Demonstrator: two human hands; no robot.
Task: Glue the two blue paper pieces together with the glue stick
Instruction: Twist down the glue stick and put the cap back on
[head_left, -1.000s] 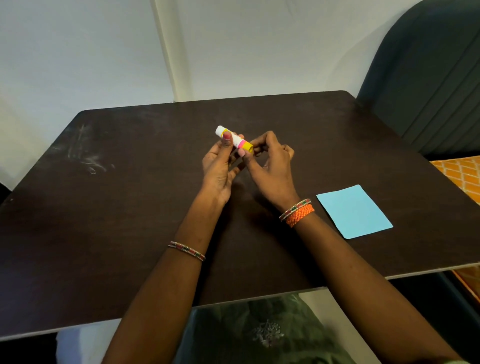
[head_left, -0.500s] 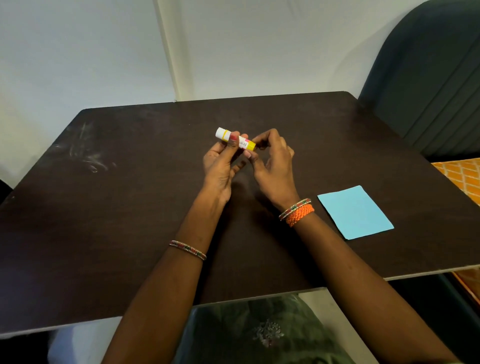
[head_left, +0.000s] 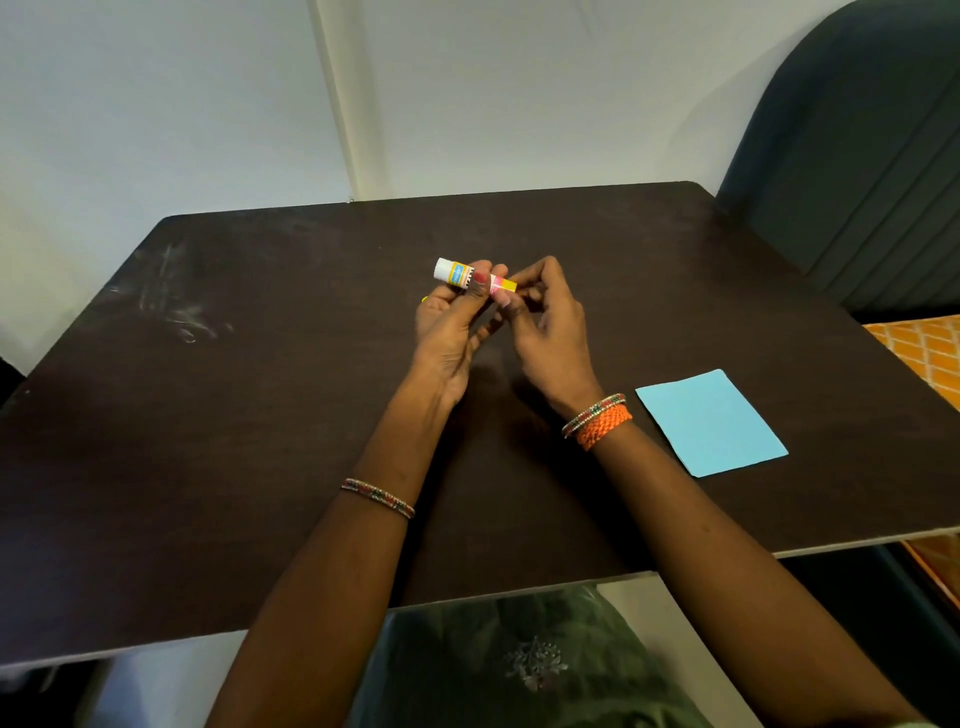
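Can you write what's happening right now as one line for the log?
left hand: holds glue stick | right hand: fingertips at its yellow end | blue paper: flat on table, untouched

The glue stick (head_left: 470, 275) is a short white tube with a yellow and blue label near its white left end and pink and yellow bands toward its right end; it lies almost level above the middle of the table, its left end a little higher, pinched between the fingers of both hands. The blue paper (head_left: 710, 422) is a plain light-blue rectangle lying flat on the dark tabletop, turned slightly askew, near the table's front edge and well apart from the glue stick; whether it is one sheet or two stacked cannot be told.
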